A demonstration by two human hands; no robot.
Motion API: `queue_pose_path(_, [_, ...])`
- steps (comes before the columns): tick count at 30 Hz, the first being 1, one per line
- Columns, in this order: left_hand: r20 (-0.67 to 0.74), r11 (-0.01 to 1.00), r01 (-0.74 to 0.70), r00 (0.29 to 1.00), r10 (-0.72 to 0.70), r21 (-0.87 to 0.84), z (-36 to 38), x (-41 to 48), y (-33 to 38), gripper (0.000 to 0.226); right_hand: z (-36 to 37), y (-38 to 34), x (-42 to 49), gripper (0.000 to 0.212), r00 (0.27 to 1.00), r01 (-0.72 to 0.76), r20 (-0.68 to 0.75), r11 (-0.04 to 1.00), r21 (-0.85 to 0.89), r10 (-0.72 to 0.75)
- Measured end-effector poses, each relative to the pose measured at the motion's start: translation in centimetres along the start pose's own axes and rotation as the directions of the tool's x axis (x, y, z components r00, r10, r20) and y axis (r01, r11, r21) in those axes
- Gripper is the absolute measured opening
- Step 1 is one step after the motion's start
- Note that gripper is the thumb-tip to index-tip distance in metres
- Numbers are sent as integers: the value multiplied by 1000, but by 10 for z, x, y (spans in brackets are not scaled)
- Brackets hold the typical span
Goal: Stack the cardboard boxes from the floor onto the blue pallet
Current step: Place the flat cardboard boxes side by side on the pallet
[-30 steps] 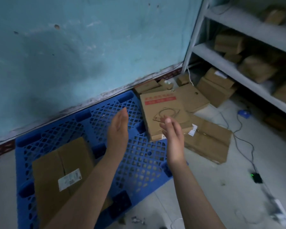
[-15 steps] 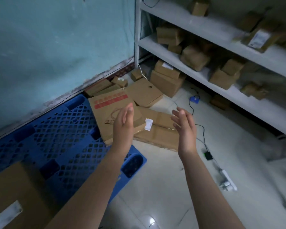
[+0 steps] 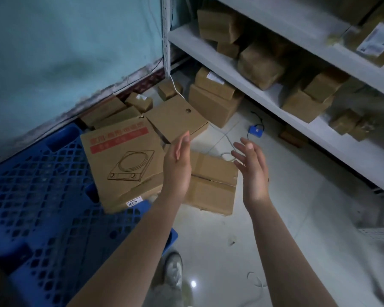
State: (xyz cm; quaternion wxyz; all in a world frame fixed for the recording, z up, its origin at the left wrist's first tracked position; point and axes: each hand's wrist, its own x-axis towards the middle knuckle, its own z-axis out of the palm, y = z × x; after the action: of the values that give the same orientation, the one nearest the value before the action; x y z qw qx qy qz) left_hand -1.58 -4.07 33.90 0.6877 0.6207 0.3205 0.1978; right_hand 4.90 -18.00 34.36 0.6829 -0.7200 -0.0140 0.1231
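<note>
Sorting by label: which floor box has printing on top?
The box with the red band and cooktop drawing, resting partly on the blue pallet; the boxes around it are plain brown.

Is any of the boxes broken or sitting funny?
Yes. The printed box with the cooktop drawing sits tilted, half on the blue pallet and half off, and its far corner looks torn. The plain box beside it looks dented along its taped seam.

Pale tiled floor [image 3: 286, 218] w/ blue pallet [image 3: 42, 207], loose cardboard boxes [image 3: 211, 187], white cable [image 3: 227, 141] & small blue device [image 3: 256, 130]
</note>
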Motion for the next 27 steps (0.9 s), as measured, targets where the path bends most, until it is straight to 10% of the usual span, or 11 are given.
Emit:
queue_pose_path(11, [-116,956,281,950,-289,-87,79,138,-164,37,4,136,216,33,985,-98,128,983,-156,119])
queue_pose_path(27, [-597,805,511,557,-577,-301,158,183,-503,17,23,466,422,50,887,-74,393,916,-394,241])
